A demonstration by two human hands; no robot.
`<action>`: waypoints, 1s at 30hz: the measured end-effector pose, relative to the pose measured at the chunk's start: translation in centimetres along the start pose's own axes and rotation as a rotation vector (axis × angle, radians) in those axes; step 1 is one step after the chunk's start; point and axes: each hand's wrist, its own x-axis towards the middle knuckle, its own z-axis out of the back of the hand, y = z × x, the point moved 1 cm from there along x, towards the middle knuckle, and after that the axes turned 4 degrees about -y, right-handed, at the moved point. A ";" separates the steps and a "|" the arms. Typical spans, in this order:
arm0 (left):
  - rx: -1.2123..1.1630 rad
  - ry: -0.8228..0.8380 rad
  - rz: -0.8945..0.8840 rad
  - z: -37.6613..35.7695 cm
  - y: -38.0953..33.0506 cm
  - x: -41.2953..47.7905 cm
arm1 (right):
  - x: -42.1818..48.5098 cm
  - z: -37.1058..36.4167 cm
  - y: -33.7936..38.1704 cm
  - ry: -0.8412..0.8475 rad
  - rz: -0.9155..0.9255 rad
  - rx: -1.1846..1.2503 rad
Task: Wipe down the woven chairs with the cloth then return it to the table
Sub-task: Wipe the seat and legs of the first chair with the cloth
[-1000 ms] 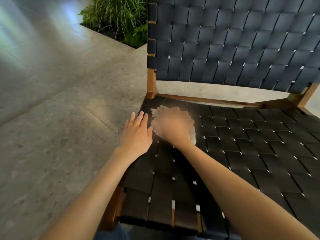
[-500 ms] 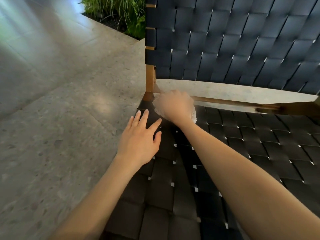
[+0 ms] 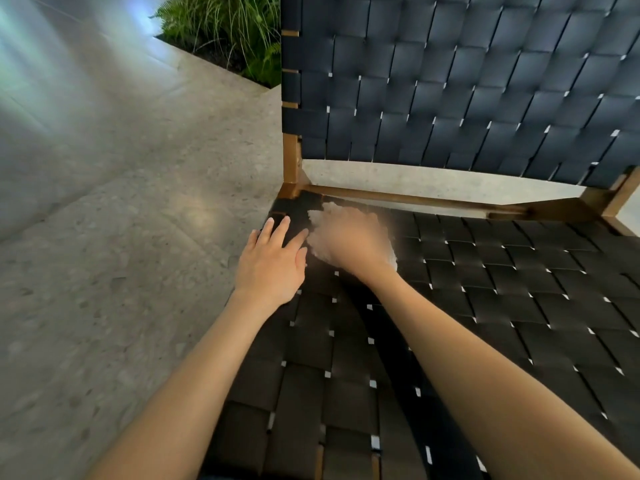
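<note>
Black woven strapping on a wooden frame: one chair, seen from above and in front. Landmark for all entries: the wooden corner post (image 3: 292,161) at the seat's rear left.

- Seat (image 3: 485,289): flat weave of dark straps, spreading forward and rightward from the post.
- Backrest (image 3: 450,81): same weave, rising above the post and running right of it, with an open gap between it and the seat.
- Rear rail (image 3: 415,199): a wooden bar, running rightward from the foot of the post along the back of the seat.
- Cloth (image 3: 390,260): white, bunched, lying on the seat just in front of the post and slightly right of it, almost wholly covered; only its edges show.
- Right hand (image 3: 349,240): on top of the cloth, bearing down on it. Blurred; whether the fingers curl round the cloth or lie flat cannot be told.
- Left hand (image 3: 272,265): in front of the post, just beside the right hand, palm down on the seat's left edge. Fingers straight and slightly spread, holding nothing.
- Floor (image 3: 121,237): pale speckled stone, left of the post.
- Plants (image 3: 235,32): green fronds in a bed, beyond the post and to its left.
</note>
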 end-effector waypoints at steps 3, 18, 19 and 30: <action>0.021 0.067 -0.012 0.3 0.0 -1.1 | -3.5 0.5 0.0 0.021 0.041 0.011; -0.025 0.119 -0.149 2.8 -0.6 -9.1 | -19.5 5.2 3.0 0.113 0.077 0.005; -0.027 0.123 -0.149 2.9 -0.6 -9.3 | -20.4 5.7 3.1 0.121 0.088 0.005; 0.020 0.139 -0.121 2.7 -1.9 -9.1 | -23.9 8.0 -1.9 0.097 0.077 -0.138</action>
